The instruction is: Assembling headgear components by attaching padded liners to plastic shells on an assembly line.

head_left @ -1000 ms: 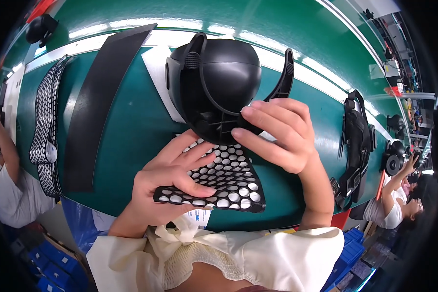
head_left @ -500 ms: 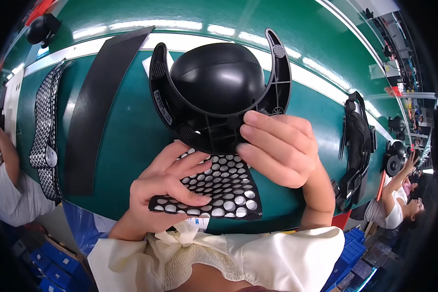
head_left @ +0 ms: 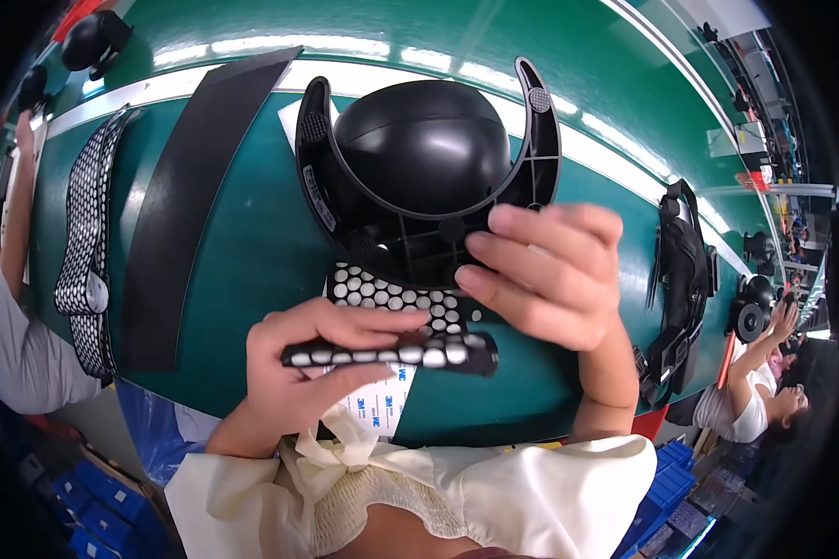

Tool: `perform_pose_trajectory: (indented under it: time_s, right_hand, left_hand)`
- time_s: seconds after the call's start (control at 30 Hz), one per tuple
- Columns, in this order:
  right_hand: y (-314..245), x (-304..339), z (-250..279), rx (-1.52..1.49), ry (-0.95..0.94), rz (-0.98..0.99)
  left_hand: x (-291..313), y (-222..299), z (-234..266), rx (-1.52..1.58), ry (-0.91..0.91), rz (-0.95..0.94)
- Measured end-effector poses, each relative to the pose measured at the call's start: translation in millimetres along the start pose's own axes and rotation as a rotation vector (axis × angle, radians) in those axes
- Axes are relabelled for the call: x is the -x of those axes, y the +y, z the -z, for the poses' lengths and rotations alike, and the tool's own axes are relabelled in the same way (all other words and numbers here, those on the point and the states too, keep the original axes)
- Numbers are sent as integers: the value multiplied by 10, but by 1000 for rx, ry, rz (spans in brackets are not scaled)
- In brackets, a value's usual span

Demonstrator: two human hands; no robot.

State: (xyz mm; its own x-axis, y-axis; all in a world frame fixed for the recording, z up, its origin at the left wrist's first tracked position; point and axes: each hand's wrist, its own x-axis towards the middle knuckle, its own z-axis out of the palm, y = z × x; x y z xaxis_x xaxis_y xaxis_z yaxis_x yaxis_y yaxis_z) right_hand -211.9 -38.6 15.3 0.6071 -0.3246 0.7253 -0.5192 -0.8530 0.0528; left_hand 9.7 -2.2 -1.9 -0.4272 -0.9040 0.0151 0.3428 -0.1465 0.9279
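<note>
My left hand is closed on a black sheet of round white adhesive dots, which is bent so its edge faces up. Part of the dotted sheet lies beyond my fingers, below the black plastic shell. This curved, ribbed shell has two upright horns around a glossy black dome. Round dark pads sit on its ribs and horn tips. My right hand hovers by the shell's lower right rim, fingers bent and slightly apart, with nothing visible in them. A small loose dot lies on the table beneath it.
On the left lie a long black strip and a curled dotted strip. Black straps are at the right. A printed white sheet lies near my body. Other people sit on both sides.
My right fingers have drawn back a little from the shell. My left hand has tilted the dotted sheet nearly edge-on, uncovering the printed sheet. The shell has shifted slightly.
</note>
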Motion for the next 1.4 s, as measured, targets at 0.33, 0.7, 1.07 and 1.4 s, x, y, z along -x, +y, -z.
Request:
perform_pose_trajectory:
  time_s: [0.33, 0.7, 1.07, 1.4]
  right_hand:
    - [-257, -165, 274, -912, -125, -628]
    - [-535, -279, 324, -737, -107, -729]
    - [-629, -220, 301, -708, -83, -792]
    - [-738, -208, 246, -763, -9, -727]
  left_hand:
    - [94, 22, 31, -214, 90, -117]
    - [104, 54, 45, -270, 123, -163]
    - [121, 314, 47, -657, 7, -508]
    - [32, 458, -252, -1004, -85, -571]
